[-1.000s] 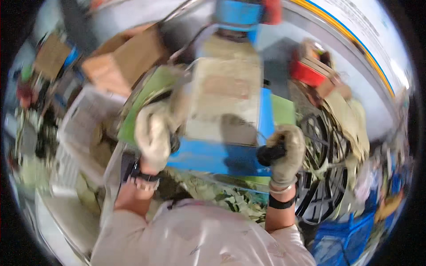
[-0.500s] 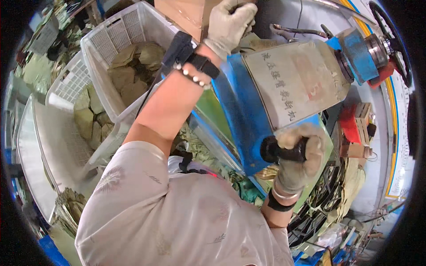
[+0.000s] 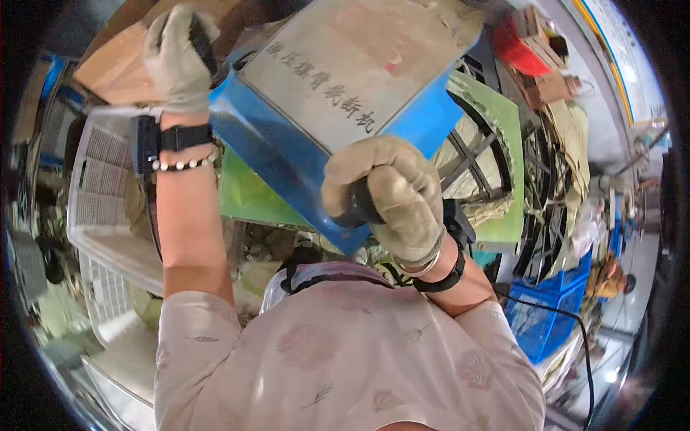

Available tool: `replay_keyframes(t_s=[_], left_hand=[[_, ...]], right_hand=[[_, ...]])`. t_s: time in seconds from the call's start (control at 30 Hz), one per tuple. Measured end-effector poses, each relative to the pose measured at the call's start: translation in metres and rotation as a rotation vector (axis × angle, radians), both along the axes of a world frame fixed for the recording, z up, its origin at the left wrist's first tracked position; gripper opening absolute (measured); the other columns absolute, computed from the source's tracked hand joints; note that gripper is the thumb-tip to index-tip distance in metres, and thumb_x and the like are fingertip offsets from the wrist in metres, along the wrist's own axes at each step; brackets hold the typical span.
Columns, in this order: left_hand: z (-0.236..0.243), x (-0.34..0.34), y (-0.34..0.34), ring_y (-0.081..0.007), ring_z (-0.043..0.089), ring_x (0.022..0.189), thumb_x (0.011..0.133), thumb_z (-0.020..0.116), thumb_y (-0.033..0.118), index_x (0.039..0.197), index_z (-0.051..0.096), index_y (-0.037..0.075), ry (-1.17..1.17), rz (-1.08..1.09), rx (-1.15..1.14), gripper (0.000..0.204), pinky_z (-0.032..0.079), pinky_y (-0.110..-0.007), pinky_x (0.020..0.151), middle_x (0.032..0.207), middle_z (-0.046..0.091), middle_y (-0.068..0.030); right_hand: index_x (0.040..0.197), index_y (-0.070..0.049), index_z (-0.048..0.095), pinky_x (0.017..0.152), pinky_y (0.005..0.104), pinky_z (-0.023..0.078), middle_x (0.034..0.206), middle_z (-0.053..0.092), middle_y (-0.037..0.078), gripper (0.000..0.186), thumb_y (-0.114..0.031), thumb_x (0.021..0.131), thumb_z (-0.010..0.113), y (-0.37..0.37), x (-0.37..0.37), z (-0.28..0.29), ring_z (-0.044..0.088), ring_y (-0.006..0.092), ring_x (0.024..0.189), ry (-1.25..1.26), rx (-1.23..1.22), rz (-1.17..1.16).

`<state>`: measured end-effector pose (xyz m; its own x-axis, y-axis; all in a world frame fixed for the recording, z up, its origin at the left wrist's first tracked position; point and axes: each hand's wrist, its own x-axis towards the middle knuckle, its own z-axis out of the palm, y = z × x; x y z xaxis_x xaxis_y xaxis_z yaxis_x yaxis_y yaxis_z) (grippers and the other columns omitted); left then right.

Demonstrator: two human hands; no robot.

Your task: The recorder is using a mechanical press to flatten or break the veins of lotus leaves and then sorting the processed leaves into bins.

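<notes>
A blue press head [image 3: 280, 144] with a grey panel [image 3: 359, 65] on top lies in front of me, above a green board [image 3: 255, 190]. My right hand [image 3: 406, 197], in a pale work glove, is closed round a black knob handle [image 3: 357, 205] at the near corner of the head. At the far left corner, my gloved left hand [image 3: 176, 61] curls round a black grip [image 3: 203, 43]. Black curved metal frames [image 3: 496, 154] rest on pale sheet material [image 3: 471, 165] to the right of the head.
White plastic baskets [image 3: 108, 179] stand at the left, beside cardboard [image 3: 115, 68]. A red box [image 3: 521, 47] sits at the far right. Nearer on the right are a blue crate [image 3: 550, 309] and a black cable [image 3: 586, 337]. Another person [image 3: 611, 279] is farther off.
The view has turned, so the press head, baskets and red box appear in different places. Both hands have shifted left in the picture; the right hand stays on its knob handle.
</notes>
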<state>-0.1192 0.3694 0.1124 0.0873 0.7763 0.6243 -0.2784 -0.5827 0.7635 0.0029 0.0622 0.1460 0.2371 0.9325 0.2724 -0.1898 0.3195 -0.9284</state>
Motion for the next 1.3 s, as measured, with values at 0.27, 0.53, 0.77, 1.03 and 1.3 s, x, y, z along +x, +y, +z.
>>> replay_keyframes(t_s=[0.27,0.53,0.77,1.03,1.3], left_hand=[[0.003,0.016,-0.023,-0.0188,0.059,0.066,0.1,0.051,0.051,0.098,0.063,0.003,0.002,0.168,-0.119,0.05,0.048,-0.031,0.06,0.075,0.065,-0.0082],[0.029,0.011,0.018,-0.0223,0.059,0.064,0.097,0.045,0.052,0.086,0.063,0.0,0.03,0.151,-0.119,0.056,0.049,-0.035,0.063,0.072,0.063,-0.0089],[0.019,-0.05,0.247,-0.0236,0.065,0.074,0.097,0.051,0.057,0.098,0.068,-0.007,0.413,0.634,0.341,0.066,0.053,-0.038,0.067,0.083,0.07,-0.013],[0.02,-0.096,0.129,-0.0143,0.062,0.074,0.097,0.06,0.02,0.099,0.062,0.003,0.813,0.459,1.026,0.017,0.05,-0.027,0.063,0.081,0.062,-0.0072],[-0.063,-0.08,-0.175,-0.0187,0.062,0.077,0.097,0.063,0.019,0.103,0.061,0.0,1.132,0.418,0.67,0.02,0.052,-0.031,0.071,0.092,0.065,-0.0064]], right_hand=[[0.115,0.004,0.062,0.073,0.0349,0.051,0.096,0.068,0.015,0.038,-0.03,0.102,0.051,-0.009,0.009,0.005,0.065,0.0242,0.082,-0.186,-0.023,-0.034],[0.128,0.0,0.059,0.103,0.0516,0.045,0.128,0.062,0.019,0.087,-0.069,0.077,0.071,-0.123,0.087,-0.05,0.059,0.0395,0.12,-1.268,-0.183,-0.45],[0.126,-0.012,0.058,0.11,0.0542,0.039,0.132,0.06,0.012,0.061,-0.041,0.075,0.074,-0.146,0.07,-0.1,0.058,0.0334,0.123,-1.679,-0.329,-0.359],[0.128,-0.013,0.062,0.093,0.0471,0.045,0.128,0.064,0.007,0.05,-0.025,0.08,0.066,-0.15,0.072,-0.116,0.062,0.026,0.114,-1.578,-0.275,-0.585],[0.13,-0.012,0.062,0.09,0.0444,0.045,0.118,0.066,0.004,0.053,-0.024,0.078,0.067,-0.147,0.103,-0.092,0.062,0.0245,0.104,-1.65,-0.216,-0.444]])
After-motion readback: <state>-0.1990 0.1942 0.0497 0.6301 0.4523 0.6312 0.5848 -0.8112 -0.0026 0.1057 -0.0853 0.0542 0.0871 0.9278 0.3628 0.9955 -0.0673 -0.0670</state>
